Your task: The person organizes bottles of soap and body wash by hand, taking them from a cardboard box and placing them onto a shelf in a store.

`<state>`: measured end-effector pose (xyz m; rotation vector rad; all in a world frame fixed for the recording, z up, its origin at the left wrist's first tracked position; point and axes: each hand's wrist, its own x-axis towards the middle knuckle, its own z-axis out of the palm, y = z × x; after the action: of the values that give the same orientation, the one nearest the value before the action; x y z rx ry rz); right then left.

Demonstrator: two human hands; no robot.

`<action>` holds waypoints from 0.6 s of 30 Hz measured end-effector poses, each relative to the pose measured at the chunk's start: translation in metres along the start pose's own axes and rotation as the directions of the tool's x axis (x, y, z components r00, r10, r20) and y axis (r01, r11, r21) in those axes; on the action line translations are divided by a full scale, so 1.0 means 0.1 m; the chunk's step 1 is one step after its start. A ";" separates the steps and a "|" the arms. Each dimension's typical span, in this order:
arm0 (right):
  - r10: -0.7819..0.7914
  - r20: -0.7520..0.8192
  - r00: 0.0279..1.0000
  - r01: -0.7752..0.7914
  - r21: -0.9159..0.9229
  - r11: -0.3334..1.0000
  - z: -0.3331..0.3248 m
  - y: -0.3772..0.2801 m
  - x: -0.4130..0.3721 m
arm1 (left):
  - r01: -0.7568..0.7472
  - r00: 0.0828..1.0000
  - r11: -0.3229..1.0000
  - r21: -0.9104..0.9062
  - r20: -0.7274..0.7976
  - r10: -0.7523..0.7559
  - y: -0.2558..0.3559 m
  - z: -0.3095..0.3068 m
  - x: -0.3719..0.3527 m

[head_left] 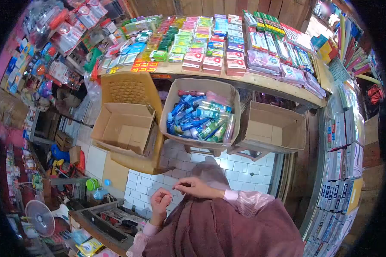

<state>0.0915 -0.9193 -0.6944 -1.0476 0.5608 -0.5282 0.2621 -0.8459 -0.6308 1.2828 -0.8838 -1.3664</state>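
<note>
My left hand (160, 203) is raised in front of my body, its fingers curled in, with nothing visible in them. Close to its right is my right hand (194, 187), fingers bent together and no object showing. The hands are apart from each other and touch none of the goods. Beyond them stands a cardboard box (170, 130) filled with blue, green and clear plastic bottles (197, 113). On its left, a second cardboard box (133, 128) rests on a tan plastic chair (128, 85). A third box (272, 124), open at the top, sits to the right.
Behind the boxes runs a wooden counter (283, 79) lined with rows of packaged goods (193, 38). Stacked packs (343, 158) rise on the right. A fan (40, 217) and a low wooden unit (101, 229) stand at lower left. White tiles (141, 184) cover the floor.
</note>
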 end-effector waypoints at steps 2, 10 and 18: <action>-0.056 -0.022 0.998 0.055 -0.050 0.997 -0.22 -0.17 0.14 | 0.034 0.998 0.999 0.013 0.048 -0.034 0.00 0.10 0.23; -0.054 -0.012 0.998 0.050 -0.186 0.981 -1.00 -0.60 0.41 | 0.161 0.984 0.987 -0.008 0.083 -0.160 0.18 0.71 1.11; -0.028 -0.142 0.989 -0.017 -0.311 0.950 -1.91 -0.84 0.66 | 0.233 0.971 0.971 0.052 0.038 -0.235 0.20 0.94 1.60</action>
<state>0.0042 -1.1194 -0.7040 -1.3174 0.7889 -0.5344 0.1876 -1.0174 -0.6330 1.4335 -0.8171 -1.5711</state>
